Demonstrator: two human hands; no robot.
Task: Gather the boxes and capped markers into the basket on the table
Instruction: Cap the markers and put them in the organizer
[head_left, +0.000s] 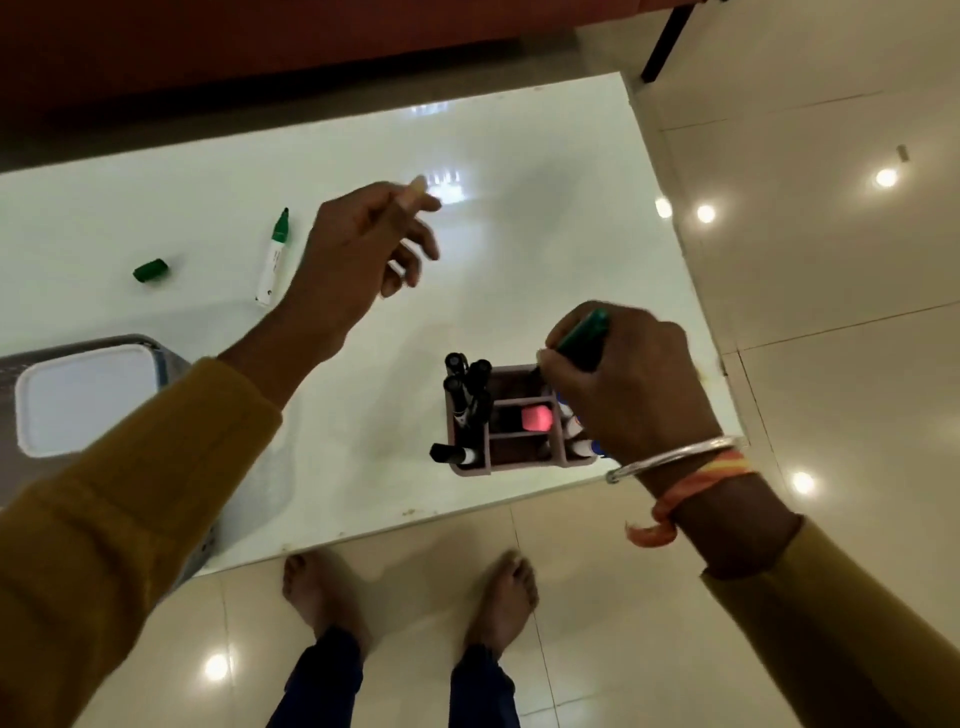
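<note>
My right hand (628, 379) grips a green capped marker (584, 335) just above the back right corner of a brown compartment organiser (470, 467) near the table's front edge. Several black markers (465, 400) stand in its left slots and a pink object (536, 417) lies in the middle slot. My left hand (363, 254) hovers over the table's middle with loosely bent fingers and holds nothing. An uncapped green marker (275, 254) and its loose green cap (150, 270) lie at the far left. A grey basket (161, 348) with a white-lidded box (78, 400) inside sits at the left edge.
The white glossy table (519, 234) has bare surface at its middle and right. Its right edge borders a tiled floor (831, 260). My bare feet (410, 597) stand just below the front edge. A dark red wall runs behind the table.
</note>
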